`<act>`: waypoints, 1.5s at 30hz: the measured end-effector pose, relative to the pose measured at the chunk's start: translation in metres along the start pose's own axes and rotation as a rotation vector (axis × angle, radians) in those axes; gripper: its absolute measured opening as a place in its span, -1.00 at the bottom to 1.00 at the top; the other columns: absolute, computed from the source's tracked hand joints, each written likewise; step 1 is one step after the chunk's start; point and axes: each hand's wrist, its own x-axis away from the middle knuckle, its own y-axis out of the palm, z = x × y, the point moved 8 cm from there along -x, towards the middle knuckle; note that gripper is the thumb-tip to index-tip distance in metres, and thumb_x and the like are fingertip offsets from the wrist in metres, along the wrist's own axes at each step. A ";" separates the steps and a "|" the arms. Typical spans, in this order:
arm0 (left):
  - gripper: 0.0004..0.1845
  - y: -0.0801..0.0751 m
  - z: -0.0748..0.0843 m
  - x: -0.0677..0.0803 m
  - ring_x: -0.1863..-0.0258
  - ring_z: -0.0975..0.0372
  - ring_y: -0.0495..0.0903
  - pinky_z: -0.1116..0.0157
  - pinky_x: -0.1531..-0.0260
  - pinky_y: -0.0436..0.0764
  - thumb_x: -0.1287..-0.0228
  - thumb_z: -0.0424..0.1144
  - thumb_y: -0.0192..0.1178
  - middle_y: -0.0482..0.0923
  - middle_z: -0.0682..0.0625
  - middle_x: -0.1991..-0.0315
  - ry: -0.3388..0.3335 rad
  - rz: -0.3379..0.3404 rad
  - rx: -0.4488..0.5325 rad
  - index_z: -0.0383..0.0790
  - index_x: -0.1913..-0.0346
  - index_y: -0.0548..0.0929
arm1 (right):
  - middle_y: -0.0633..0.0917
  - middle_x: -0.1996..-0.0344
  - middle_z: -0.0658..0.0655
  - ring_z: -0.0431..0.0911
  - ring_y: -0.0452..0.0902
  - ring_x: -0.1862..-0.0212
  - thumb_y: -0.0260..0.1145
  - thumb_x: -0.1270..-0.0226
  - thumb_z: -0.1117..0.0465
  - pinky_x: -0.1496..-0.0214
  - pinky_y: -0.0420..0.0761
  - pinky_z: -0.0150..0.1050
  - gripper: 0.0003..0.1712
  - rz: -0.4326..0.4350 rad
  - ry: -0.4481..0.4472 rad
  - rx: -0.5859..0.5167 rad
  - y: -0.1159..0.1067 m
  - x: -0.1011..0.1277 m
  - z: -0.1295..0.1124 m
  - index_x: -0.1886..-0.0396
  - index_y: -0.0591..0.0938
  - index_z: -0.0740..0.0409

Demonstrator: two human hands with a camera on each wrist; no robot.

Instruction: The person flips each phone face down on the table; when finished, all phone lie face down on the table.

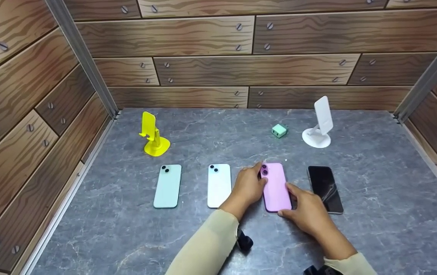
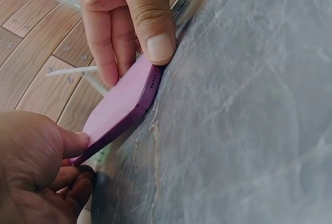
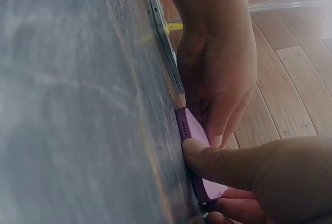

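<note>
Pink phone point(image 1: 275, 187) pinched at both ends, barely lifting.
My left hand point(image 1: 248, 187) and right hand point(image 1: 310, 214) grip it; one edge is on the counter point(image 1: 375, 229).

The table point(image 1: 126, 214) looks like smooth grey veined stone with a matt finish. The pink phone point(image 1: 275, 187) has a satin, smooth back. The far-right black phone point(image 1: 325, 189) is glossy. The walls point(image 1: 203, 36) look like wood-grain planks.

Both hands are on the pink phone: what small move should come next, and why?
Probably lift it clear of the table. The left hand pinches the pink phone near its camera end, the right hand grips the near end, and the left wrist view shows one edge already tilted off the table.
</note>
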 end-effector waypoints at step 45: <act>-0.54 0.001 0.005 0.008 -0.28 0.06 0.69 0.17 -0.39 0.61 -0.50 -0.11 0.42 0.80 -0.02 -0.25 0.119 0.094 -0.200 -0.13 -0.36 0.75 | 0.77 -0.23 0.40 0.39 0.68 -0.28 0.78 -0.04 0.09 -0.33 0.61 0.32 -0.10 0.007 -0.007 -0.002 -0.001 -0.002 0.004 -0.40 0.68 0.29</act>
